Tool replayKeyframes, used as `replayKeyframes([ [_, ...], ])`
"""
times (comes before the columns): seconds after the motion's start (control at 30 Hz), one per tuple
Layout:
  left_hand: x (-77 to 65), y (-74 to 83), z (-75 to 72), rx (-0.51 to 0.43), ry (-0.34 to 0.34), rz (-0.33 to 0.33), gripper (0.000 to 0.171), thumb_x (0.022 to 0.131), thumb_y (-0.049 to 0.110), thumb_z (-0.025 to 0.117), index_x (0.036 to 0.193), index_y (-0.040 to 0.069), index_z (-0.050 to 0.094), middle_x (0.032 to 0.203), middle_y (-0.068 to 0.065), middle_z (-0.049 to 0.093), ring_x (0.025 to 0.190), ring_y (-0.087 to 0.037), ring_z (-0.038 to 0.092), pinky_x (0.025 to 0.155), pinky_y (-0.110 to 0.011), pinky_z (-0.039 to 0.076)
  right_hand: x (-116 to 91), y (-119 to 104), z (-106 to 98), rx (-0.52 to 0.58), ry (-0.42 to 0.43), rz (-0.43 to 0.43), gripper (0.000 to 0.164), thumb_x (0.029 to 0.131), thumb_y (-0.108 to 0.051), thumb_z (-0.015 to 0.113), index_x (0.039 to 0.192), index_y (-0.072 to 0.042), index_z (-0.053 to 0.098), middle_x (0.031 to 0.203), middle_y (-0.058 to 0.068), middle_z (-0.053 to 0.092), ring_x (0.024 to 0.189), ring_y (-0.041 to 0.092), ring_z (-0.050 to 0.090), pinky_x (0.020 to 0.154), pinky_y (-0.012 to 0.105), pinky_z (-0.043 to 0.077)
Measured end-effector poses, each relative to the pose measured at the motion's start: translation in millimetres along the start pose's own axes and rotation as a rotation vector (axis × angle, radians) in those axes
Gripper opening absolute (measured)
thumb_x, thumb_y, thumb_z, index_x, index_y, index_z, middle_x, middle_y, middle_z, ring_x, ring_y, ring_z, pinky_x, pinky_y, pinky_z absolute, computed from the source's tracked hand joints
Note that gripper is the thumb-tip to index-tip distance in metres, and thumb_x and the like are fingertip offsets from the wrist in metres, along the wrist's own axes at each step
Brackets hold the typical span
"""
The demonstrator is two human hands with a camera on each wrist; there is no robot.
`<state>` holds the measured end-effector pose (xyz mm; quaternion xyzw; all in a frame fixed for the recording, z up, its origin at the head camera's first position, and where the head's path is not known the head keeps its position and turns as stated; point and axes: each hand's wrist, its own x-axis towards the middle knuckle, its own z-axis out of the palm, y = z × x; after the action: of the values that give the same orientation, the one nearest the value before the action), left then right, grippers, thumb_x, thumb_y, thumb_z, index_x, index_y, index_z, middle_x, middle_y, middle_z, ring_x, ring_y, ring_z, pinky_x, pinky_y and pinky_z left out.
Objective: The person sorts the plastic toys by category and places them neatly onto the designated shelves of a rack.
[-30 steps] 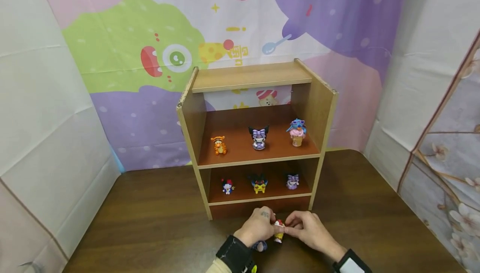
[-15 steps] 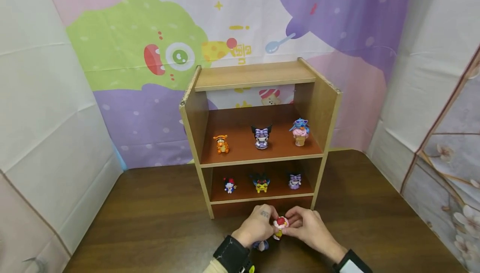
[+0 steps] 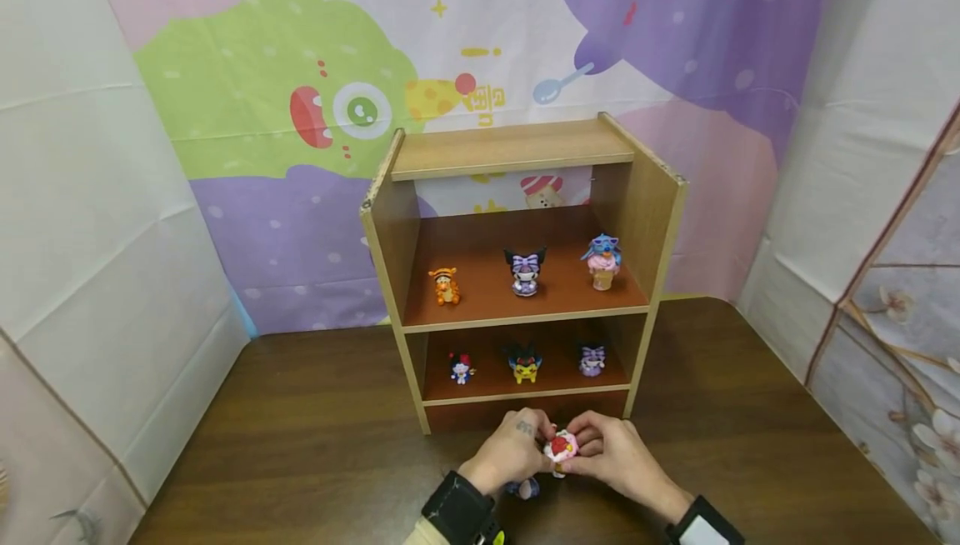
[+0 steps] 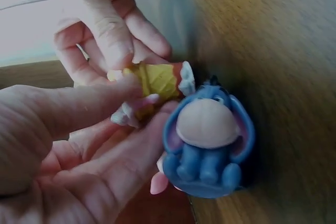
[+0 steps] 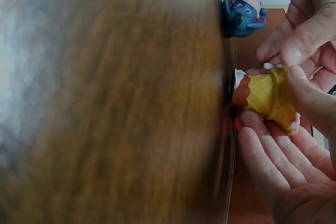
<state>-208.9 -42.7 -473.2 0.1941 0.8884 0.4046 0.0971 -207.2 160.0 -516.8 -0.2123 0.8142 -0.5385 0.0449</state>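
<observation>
Both hands hold a small ice-cream-cone figurine (image 3: pixel 560 446) low in front of the shelf. It has a yellow waffle-patterned body (image 5: pixel 265 93), a brown band and white at one end, and a pink-and-white top with red on it. My left hand (image 3: pixel 506 452) pinches it from the left between thumb and fingers. From the other side my right hand (image 3: pixel 618 455) grips it, its thumb on the yellow cone. A blue donkey figurine (image 4: pixel 207 140) with a pale muzzle sits on the table beside the left hand, partly hidden in the head view.
Behind the hands stands a wooden shelf unit (image 3: pixel 525 317). Its upper level bears an orange tiger (image 3: pixel 446 287), a black-eared figurine (image 3: pixel 525 273) and a blue figurine on a cone (image 3: pixel 602 263). Several small figurines, including a yellow one (image 3: pixel 525 368), stand on the lower level.
The cone figurine has been tipped between the hands, so its pink-and-white top with the red piece now faces the head camera. Both hands stay nearly in place.
</observation>
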Motion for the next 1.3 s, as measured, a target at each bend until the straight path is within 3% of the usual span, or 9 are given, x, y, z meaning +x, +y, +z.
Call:
replayKeyframes([
  [0.27,-4.7,-5.6,-0.7,-0.049,-0.033,0.074,0.013,0.088,0.0,0.076,0.097,0.003,0.067,0.085,-0.005,0.072,0.06,-0.004,0.062,0.056,-0.018,0.051,0.4,-8.7,-0.2,-0.072,0.044,-0.032,0.037,0.08,-0.014,0.088,0.104,0.005,0.067,0.091,0.01,0.073,0.078,0.006,0.071,0.067,0.021,0.058],
  [0.37,-7.9,-2.7,-6.3,-0.028,-0.007,0.11,0.012,0.091,0.004,0.075,0.1,0.005,0.068,0.088,-0.004,0.074,0.066,-0.003,0.065,0.061,-0.017,0.052,1.3,-17.7,-1.8,-0.081,0.073,-0.055,0.037,0.081,-0.016,0.087,0.106,0.004,0.068,0.092,0.01,0.074,0.079,0.007,0.072,0.068,0.022,0.058],
  [0.5,-11.2,3.3,-17.7,-0.011,0.044,0.171,0.015,0.091,0.007,0.074,0.106,0.005,0.07,0.094,-0.003,0.074,0.079,-0.001,0.066,0.069,-0.017,0.052,2.8,-31.1,-3.6,-0.072,0.118,-0.09,0.037,0.084,-0.017,0.085,0.109,0.004,0.068,0.095,0.011,0.075,0.082,0.009,0.073,0.07,0.022,0.059],
  [0.67,-14.7,12.8,-32.3,0.0,0.103,0.244,0.02,0.091,0.006,0.072,0.111,0.004,0.072,0.101,-0.005,0.075,0.083,-0.003,0.068,0.071,-0.019,0.055,4.3,-50.3,-6.0,-0.057,0.164,-0.144,0.034,0.085,-0.014,0.084,0.112,0.001,0.069,0.097,0.011,0.075,0.083,0.009,0.073,0.071,0.024,0.06],
  [0.97,-24.1,37.6,-64.7,-0.025,0.157,0.282,0.024,0.096,0.008,0.068,0.119,0.003,0.069,0.107,-0.008,0.074,0.083,-0.009,0.071,0.069,-0.019,0.055,17.0,-92.5,-14.7,-0.131,0.229,-0.286,0.032,0.084,-0.01,0.084,0.113,-0.001,0.071,0.097,0.008,0.077,0.082,0.011,0.074,0.07,0.026,0.06],
  [1.3,-25.1,63.6,-97.0,0.008,0.259,0.388,0.027,0.093,0.004,0.071,0.119,0.0,0.069,0.103,-0.007,0.075,0.081,-0.012,0.072,0.07,-0.021,0.057,32.8,-131.3,-28.1,-0.175,0.273,-0.423,0.033,0.082,-0.004,0.084,0.112,-0.003,0.07,0.098,0.007,0.077,0.08,0.011,0.074,0.069,0.028,0.061],
])
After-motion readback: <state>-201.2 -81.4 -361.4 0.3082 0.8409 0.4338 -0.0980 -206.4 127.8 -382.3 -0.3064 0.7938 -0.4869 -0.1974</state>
